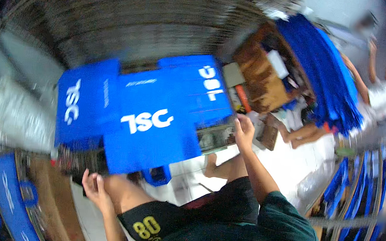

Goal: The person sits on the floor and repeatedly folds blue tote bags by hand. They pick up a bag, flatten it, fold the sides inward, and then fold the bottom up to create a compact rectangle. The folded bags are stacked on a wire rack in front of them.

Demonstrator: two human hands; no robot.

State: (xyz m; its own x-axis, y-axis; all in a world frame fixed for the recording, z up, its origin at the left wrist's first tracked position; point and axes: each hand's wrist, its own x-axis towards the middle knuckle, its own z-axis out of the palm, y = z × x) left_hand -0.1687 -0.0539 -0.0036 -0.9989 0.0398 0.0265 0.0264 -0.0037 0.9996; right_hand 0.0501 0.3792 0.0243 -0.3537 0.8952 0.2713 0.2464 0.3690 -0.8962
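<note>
A flat, cross-shaped blue sheet (157, 102) with white printing lies spread out in front of me, apparently fabric. My left hand (94, 189) is just below its near left side, palm turned up, fingers bent but apart and nothing visible in them. Beyond the sheet's right edge is my right hand (244, 128), raised with thumb and fingers parted. A small gap seems to separate it from the sheet, though blur hides the exact distance. No object shows in this hand either.
A clear plastic-wrapped bundle (20, 112) stands at the left. On the right, a wooden table (263, 88) stands beside a thick stack of blue sheets (324, 71). A person in a white shirt (382, 99) is behind it. Blue strips (361, 187) hang on racks at lower right.
</note>
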